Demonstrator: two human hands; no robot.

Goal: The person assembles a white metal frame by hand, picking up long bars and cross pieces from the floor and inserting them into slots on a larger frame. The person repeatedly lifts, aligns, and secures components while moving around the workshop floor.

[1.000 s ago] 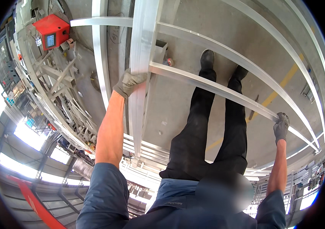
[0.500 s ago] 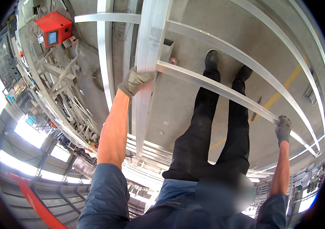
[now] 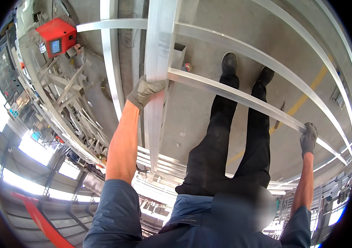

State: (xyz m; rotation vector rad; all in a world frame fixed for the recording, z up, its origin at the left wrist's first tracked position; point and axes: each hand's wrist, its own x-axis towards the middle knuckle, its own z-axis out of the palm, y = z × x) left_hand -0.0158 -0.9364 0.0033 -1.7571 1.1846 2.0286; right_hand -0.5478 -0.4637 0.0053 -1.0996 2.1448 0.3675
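My left hand [image 3: 145, 91], in a grey glove, is closed around a long aluminium profile [image 3: 157, 41] at the spot where a thinner cross bar [image 3: 242, 99] meets it. That cross bar runs to the right in front of my legs. My right hand [image 3: 308, 138], also gloved in grey, grips the bar near its right end. My black shoes [image 3: 229, 62] stand on the concrete floor beyond the bar.
A red machine with a small screen [image 3: 56, 37] stands at the upper left, above a rack of stacked metal frames [image 3: 72, 107]. More long aluminium profiles [image 3: 112, 62] lie on the floor on both sides. A yellow floor line [image 3: 304, 99] runs at the right.
Both gloved hands keep their hold on the profile and the cross bar. The picture has shifted only slightly.
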